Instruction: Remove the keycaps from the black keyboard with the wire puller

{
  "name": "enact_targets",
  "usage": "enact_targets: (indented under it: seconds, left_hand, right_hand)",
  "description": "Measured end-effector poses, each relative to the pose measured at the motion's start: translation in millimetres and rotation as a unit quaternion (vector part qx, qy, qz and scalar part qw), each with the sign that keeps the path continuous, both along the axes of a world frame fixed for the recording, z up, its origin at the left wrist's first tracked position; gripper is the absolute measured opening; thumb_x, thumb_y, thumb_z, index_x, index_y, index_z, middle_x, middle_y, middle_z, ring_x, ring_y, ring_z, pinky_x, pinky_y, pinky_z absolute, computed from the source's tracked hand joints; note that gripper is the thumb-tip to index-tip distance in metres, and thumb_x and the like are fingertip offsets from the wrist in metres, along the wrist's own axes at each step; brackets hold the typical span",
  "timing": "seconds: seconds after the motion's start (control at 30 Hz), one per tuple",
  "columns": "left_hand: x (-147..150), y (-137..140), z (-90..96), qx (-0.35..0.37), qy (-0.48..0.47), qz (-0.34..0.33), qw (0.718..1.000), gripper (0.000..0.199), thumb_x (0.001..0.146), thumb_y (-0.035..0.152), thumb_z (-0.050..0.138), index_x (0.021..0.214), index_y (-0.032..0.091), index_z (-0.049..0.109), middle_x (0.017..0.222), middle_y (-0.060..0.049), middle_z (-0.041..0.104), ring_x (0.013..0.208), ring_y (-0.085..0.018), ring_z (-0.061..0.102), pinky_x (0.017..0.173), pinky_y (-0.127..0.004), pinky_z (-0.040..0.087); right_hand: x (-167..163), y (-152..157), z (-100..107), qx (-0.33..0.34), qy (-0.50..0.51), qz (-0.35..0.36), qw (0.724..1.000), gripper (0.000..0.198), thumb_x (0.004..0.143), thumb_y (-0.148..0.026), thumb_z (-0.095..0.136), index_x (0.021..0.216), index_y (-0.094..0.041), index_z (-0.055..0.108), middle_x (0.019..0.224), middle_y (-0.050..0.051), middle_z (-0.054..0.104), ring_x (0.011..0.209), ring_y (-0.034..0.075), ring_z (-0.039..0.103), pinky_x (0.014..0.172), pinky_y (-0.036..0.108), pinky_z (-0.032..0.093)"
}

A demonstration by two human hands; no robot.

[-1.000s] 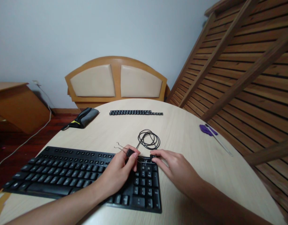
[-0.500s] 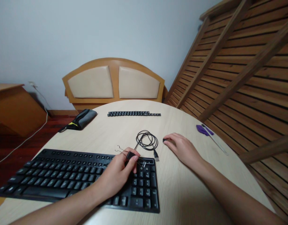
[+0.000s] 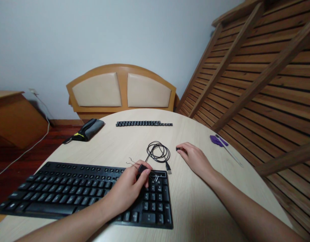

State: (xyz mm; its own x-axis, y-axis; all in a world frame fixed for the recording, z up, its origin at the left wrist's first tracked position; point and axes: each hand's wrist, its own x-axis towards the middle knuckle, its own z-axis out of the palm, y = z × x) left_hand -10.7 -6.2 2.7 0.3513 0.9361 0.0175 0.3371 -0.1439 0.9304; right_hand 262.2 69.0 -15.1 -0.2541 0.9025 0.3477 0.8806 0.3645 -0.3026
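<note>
My left hand (image 3: 128, 185) is closed around a keycap puller (image 3: 142, 168) with a black body and thin wire prongs at both ends. It is over the right part of a black keyboard (image 3: 76, 190), and the prongs point at the number pad's top. Key sockets along the keyboard's upper rows are bare of caps. To the right, my right hand (image 3: 195, 158) pinches a small black keycap (image 3: 177, 149) at or just above the table; contact is unclear. Between the hands lies the coiled keyboard cable (image 3: 157, 151) with its USB plug (image 3: 168, 167).
Several removed keycaps (image 3: 138, 123) stand in two rows at the table's (image 3: 200, 201) far side. A grey and black pouch (image 3: 88, 130) lies at the left edge. On the right are a purple cloth (image 3: 216, 140) and a thin white-handled brush (image 3: 232, 153).
The view has shifted slightly. My left hand and the puller sit a touch further right; my right hand keeps its pinch on the keycap in almost the same spot.
</note>
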Motion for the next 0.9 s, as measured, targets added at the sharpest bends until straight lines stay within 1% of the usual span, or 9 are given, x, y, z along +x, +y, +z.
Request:
enact_targets:
  seconds: [0.13,0.3,0.4,0.5,0.6,0.73,0.8,0.9]
  left_hand:
    - [0,0,-1.3,0.005,-0.002,-0.005,1.0,0.027,0.098,0.04,0.04,0.1,0.018,0.056,0.066,0.002,0.058,0.064,-0.016,0.056,0.067,-0.029,0.044]
    - [1,0,4.0,0.01,0.008,-0.01,1.0,0.026,0.097,0.038,0.04,0.098,0.018,0.056,0.066,0.002,0.058,0.065,-0.017,0.057,0.07,-0.03,0.044]
    - [2,-1,5.8,0.012,0.018,-0.011,1.0,0.026,0.097,0.038,0.039,0.098,0.018,0.056,0.065,0.001,0.058,0.066,-0.017,0.057,0.07,-0.031,0.045]
    - [1,0,3.7,0.006,0.02,-0.008,1.0,0.027,0.097,0.039,0.039,0.1,0.018,0.056,0.065,0.001,0.058,0.065,-0.017,0.058,0.069,-0.031,0.045]
    - [0,0,0.5,0.003,0.015,-0.011,1.0,0.027,0.097,0.04,0.039,0.101,0.018,0.055,0.066,0.0,0.059,0.065,-0.017,0.058,0.068,-0.031,0.045]
    - [1,0,-0.7,0.001,0.02,-0.009,1.0,0.028,0.097,0.041,0.039,0.102,0.018,0.055,0.065,0.001,0.059,0.065,-0.018,0.058,0.069,-0.032,0.045]
    - [1,0,-0.5,-0.002,0.024,-0.01,1.0,0.028,0.097,0.041,0.039,0.102,0.018,0.056,0.065,0.001,0.059,0.065,-0.018,0.058,0.07,-0.033,0.045]
    - [1,0,-1.2,-0.005,0.03,-0.009,0.999,0.028,0.097,0.041,0.039,0.102,0.018,0.055,0.066,0.0,0.06,0.066,-0.019,0.059,0.072,-0.034,0.045]
  right_hand:
    - [1,11,-2,0.012,-0.033,-0.022,0.999,0.02,0.091,-0.019,0.052,0.101,-0.019,0.069,0.101,0.007,0.071,0.094,0.022,0.067,0.083,0.033,0.05]
    - [8,34,-1,0.009,-0.064,-0.055,0.996,0.021,0.092,-0.017,0.052,0.103,-0.016,0.07,0.104,0.009,0.071,0.096,0.023,0.066,0.086,0.032,0.048]
    - [11,52,1,0.006,-0.08,-0.086,0.993,0.023,0.093,-0.017,0.051,0.105,-0.016,0.071,0.108,0.01,0.069,0.098,0.023,0.065,0.086,0.031,0.046]
    - [11,72,2,0.002,-0.087,-0.125,0.988,0.023,0.093,-0.017,0.051,0.105,-0.017,0.071,0.111,0.012,0.068,0.098,0.024,0.065,0.083,0.031,0.046]
    - [11,94,1,-0.003,-0.091,-0.155,0.984,0.023,0.093,-0.018,0.052,0.106,-0.017,0.071,0.108,0.013,0.068,0.099,0.025,0.065,0.082,0.032,0.046]
    - [12,122,-3,-0.015,-0.091,-0.18,0.979,0.02,0.094,-0.019,0.054,0.105,-0.017,0.07,0.106,0.013,0.069,0.101,0.024,0.064,0.086,0.034,0.047]
    - [12,134,-6,-0.021,-0.089,-0.187,0.978,0.02,0.095,-0.023,0.055,0.109,-0.016,0.067,0.11,0.012,0.067,0.101,0.023,0.063,0.087,0.036,0.05]
    - [10,149,-12,-0.023,-0.083,-0.193,0.977,0.028,0.095,-0.032,0.057,0.119,-0.017,0.059,0.12,0.009,0.061,0.101,0.022,0.062,0.086,0.042,0.053]
